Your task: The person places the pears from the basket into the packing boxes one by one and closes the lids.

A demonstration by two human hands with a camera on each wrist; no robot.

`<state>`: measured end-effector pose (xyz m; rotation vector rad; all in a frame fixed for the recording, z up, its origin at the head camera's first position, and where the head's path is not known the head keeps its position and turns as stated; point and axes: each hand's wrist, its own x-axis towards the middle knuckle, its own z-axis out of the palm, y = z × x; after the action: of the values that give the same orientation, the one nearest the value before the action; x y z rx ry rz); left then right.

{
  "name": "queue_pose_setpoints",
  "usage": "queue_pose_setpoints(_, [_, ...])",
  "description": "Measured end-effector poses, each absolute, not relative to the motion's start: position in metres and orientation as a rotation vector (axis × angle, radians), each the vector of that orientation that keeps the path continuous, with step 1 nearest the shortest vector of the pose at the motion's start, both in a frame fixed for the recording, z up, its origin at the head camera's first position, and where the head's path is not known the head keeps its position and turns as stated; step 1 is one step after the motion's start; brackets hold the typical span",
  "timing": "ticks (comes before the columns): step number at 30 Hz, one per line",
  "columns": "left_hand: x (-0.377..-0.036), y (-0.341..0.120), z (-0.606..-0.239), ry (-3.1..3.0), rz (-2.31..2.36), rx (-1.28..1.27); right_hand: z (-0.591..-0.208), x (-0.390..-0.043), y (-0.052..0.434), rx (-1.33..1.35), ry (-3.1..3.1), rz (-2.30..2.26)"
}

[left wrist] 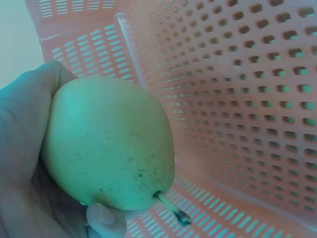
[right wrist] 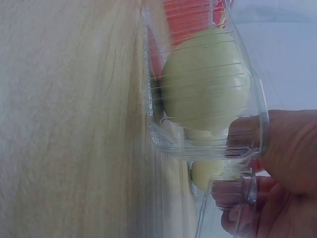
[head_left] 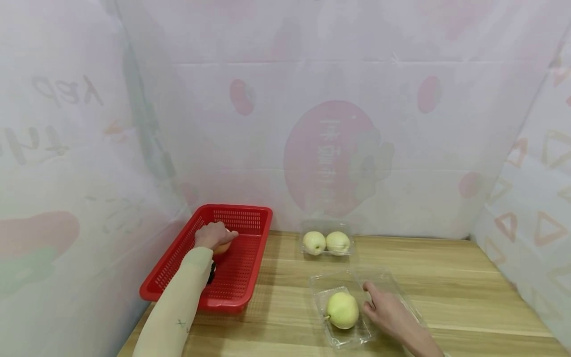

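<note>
Inside the red plastic basket (head_left: 252, 277), my left hand (head_left: 211, 235) grips a pale yellow-green pear (left wrist: 111, 141). The fingers and thumb wrap its side, and its stem points away from the palm in the left wrist view. At the right, an unfolded clear plastic box (head_left: 322, 296) lies on the table with one pear (head_left: 342, 310) in its near-left half. My right hand (head_left: 392, 312) holds the box by the edge where its two halves meet, thumb over the wall and fingers curled at the other half in the right wrist view.
A second clear box (head_left: 327, 226) with two pears (head_left: 314, 243) stands at the back of the wooden table (head_left: 464, 297), near the printed cloth wall (head_left: 428, 163). More cloth hangs at both sides. The basket has raised, slotted walls.
</note>
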<state>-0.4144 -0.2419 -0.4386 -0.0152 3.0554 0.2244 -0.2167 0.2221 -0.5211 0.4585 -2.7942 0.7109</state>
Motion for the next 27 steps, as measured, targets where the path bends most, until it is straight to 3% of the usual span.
queue_pose_setpoints(27, [-0.395, -0.206, -0.388, 3.236, 0.367, 0.012, -0.521, -0.216, 0.221, 0.452, -2.787, 0.706])
